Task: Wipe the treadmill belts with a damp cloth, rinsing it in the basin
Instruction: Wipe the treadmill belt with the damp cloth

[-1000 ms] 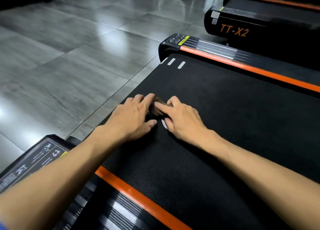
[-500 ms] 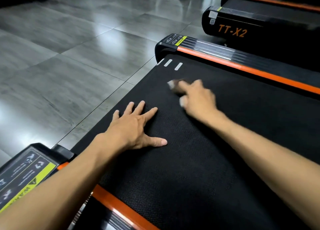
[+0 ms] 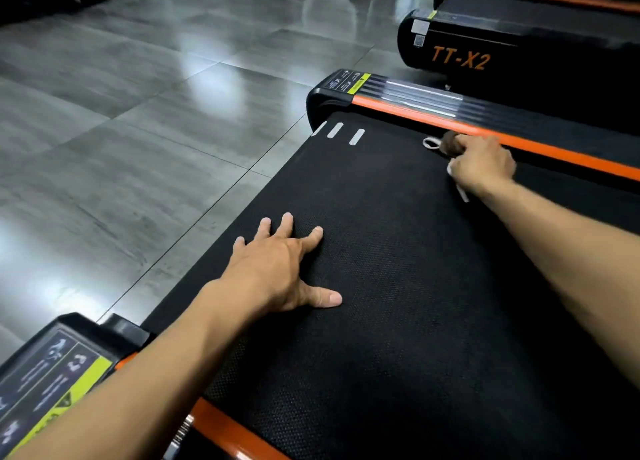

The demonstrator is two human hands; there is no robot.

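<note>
A black treadmill belt (image 3: 398, 286) with three white dashes near its rear end fills the middle of the view. My left hand (image 3: 277, 272) lies flat on the belt near its rear edge, fingers spread. My right hand (image 3: 481, 163) is far across the belt, beside the far orange side rail (image 3: 554, 149), and grips a small brown cloth (image 3: 449, 143). A white loop and a white strip of the cloth stick out from under the hand. No basin is in view.
Grey tiled floor (image 3: 138, 130) lies to the left of the treadmill. A second black treadmill marked TT-X2 (image 3: 460, 57) stands behind the far rail. The near rail with warning labels (image 3: 52, 376) is at the lower left.
My right hand has slid the cloth away from my left hand, across the belt to the far orange rail. My left hand has let go of the cloth and spread flat on the belt.
</note>
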